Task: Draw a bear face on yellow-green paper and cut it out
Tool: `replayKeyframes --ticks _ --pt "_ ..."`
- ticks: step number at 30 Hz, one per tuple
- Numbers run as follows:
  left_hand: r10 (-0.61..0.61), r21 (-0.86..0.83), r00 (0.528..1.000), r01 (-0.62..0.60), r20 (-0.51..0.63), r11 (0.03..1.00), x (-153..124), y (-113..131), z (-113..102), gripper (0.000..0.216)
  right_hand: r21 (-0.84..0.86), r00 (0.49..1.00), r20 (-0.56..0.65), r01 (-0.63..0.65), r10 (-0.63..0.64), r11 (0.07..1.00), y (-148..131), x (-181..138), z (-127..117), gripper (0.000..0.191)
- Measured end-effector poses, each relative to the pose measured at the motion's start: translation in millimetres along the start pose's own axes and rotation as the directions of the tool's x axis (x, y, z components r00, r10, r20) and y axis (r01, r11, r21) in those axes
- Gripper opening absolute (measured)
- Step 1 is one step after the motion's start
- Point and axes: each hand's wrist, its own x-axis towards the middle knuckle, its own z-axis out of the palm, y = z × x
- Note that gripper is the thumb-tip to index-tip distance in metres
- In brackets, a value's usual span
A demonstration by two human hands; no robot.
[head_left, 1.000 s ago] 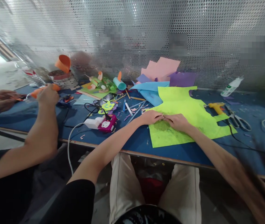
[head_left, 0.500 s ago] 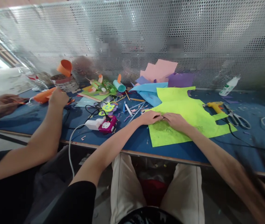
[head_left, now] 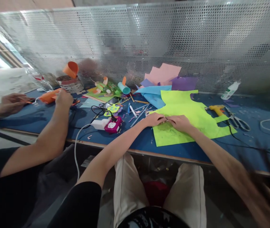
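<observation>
My left hand (head_left: 155,119) and my right hand (head_left: 179,123) meet fingertip to fingertip over a bright yellow-green sheet (head_left: 181,103) with cut-out edges. Both are closed in a pinch. Whatever lies between the fingers is too small and too covered to name. The sheet lies flat on the blue tabletop (head_left: 142,139), its lower part under my hands. Just left of my left hand are thin blue and white strips (head_left: 133,111) and scraps. To the right of the sheet lie a yellow glue gun (head_left: 217,110) and scissors (head_left: 241,123).
A magenta power adapter (head_left: 113,125) with a white plug and cables sits at left. Behind are pink paper (head_left: 163,73), blue paper (head_left: 157,96) and a white bottle (head_left: 230,90). At far left, a co-worker's hands (head_left: 64,98) handle an orange object (head_left: 48,96). A perforated metal panel (head_left: 149,38) stands behind.
The view has shifted slightly, so the tabletop things at left appear a little farther right. My hands stay pinched together at the same place over the yellow-green sheet.
</observation>
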Motion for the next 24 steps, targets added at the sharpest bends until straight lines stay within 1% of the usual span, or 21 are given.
replayKeyframes --ticks 4,7,10,12,15,18,20,24 --pt "-0.043 0.147 0.999 0.043 0.001 0.988 1.8 8.3 1.2 0.044 0.029 0.999 0.012 0.036 -0.036 0.999 -3.6 3.0 0.4 0.043" --pt "-0.055 0.264 0.998 0.042 0.039 0.964 1.9 14.4 -1.0 0.044 0.029 0.998 0.015 0.063 -0.064 0.998 -6.9 4.6 -0.2 0.038" --pt "-0.071 0.320 0.996 0.051 0.051 0.946 0.6 16.5 -6.3 0.046 0.022 0.999 0.014 0.034 -0.034 0.999 -12.1 4.8 -2.4 0.039" --pt "-0.074 0.280 0.996 0.060 0.040 0.958 0.1 15.0 -9.9 0.045 0.011 1.000 0.014 0.006 -0.006 1.000 -17.0 4.6 -5.0 0.043" --pt "-0.063 0.129 0.996 0.055 0.062 0.990 0.8 9.5 -13.3 0.043 -0.002 0.998 0.059 -0.038 0.038 0.999 -24.6 4.3 -10.7 0.047" --pt "-0.068 -0.011 0.993 0.070 0.097 0.997 2.8 3.7 -13.6 0.046 -0.004 0.993 0.095 -0.073 0.073 0.997 -29.8 4.3 -16.3 0.049" --pt "-0.091 -0.055 0.990 0.097 0.106 0.994 4.1 1.2 -12.6 0.047 -0.012 0.992 0.091 -0.082 0.083 0.997 -31.7 4.1 -19.0 0.050" --pt "-0.120 -0.077 0.986 0.130 0.118 0.989 5.9 0.3 -11.3 0.049 -0.023 0.989 0.080 -0.126 0.128 0.992 -32.7 3.3 -20.9 0.055"
